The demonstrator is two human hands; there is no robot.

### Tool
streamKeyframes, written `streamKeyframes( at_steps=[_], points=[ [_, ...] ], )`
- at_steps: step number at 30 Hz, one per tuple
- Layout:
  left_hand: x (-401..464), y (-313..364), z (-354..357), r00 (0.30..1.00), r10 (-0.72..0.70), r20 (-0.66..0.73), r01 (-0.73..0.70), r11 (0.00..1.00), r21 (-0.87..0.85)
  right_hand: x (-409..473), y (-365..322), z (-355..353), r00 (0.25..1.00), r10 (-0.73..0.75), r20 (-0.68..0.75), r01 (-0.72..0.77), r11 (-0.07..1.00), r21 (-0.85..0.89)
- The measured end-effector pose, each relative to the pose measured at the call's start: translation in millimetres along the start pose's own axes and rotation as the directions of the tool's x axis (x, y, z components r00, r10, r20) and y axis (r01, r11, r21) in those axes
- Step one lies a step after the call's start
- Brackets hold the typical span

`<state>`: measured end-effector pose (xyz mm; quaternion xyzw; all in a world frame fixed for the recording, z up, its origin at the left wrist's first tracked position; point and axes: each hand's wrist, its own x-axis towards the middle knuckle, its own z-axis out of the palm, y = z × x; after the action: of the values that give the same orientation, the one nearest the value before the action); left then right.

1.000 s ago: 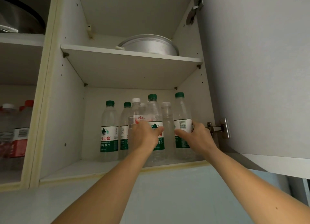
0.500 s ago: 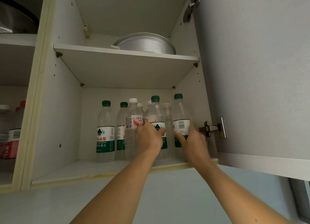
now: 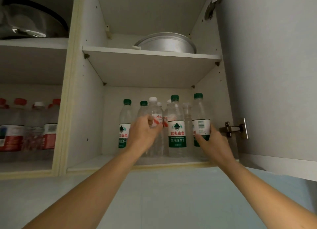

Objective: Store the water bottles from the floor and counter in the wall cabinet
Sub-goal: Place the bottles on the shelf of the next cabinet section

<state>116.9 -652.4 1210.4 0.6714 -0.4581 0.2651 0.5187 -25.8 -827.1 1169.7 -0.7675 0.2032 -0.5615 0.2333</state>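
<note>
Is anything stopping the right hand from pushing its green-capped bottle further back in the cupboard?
Nothing visible does. The right hand grips the green-capped clear plastic bottle beside the cupboard's right wall; the space behind it is hidden, though.

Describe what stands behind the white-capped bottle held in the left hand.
Behind the white-capped bottle, gripped by the left hand, a second white cap peeks out; that bottle's body is covered. A green-capped bottle stands behind-left.

head view, close, upward into cabinet (image 3: 89, 108)
</note>
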Motion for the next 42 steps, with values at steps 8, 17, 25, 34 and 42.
streamKeyframes(
  at_steps=[8, 17, 25, 34, 42],
  points=[
    [34.7, -52.2, -58.9, 0.982, -0.062, -0.177, 0.083, 0.990, 0.114, -17.7, -67.4, 29.4, 0.859, -0.470, -0.203, 0.459, 0.882, -0.103],
    [75.8, -102.8, -45.8, 0.963, -0.267, 0.041, 0.269, 0.962, -0.041, 35.6, -99.2, 101.8, 0.448, -0.739, 0.503, 0.854, 0.187, -0.485],
    [73.8, -132.6, -40.1, 0.967, -0.194, 0.167, 0.218, 0.966, -0.141, 59.1, -71.5, 92.8, 0.438, -0.669, 0.601, 0.857, 0.108, -0.504],
    [67.1, -128.3, -41.5, 0.979, -0.142, 0.144, 0.148, 0.989, -0.029, 55.5, -69.8, 86.2, 0.438, -0.570, 0.695, 0.833, -0.034, -0.553],
    [60.2, -125.4, -48.9, 0.983, -0.148, 0.113, 0.138, 0.987, 0.087, 57.8, -75.6, 88.9, 0.447, -0.520, 0.728, 0.818, -0.092, -0.568]
  ],
)
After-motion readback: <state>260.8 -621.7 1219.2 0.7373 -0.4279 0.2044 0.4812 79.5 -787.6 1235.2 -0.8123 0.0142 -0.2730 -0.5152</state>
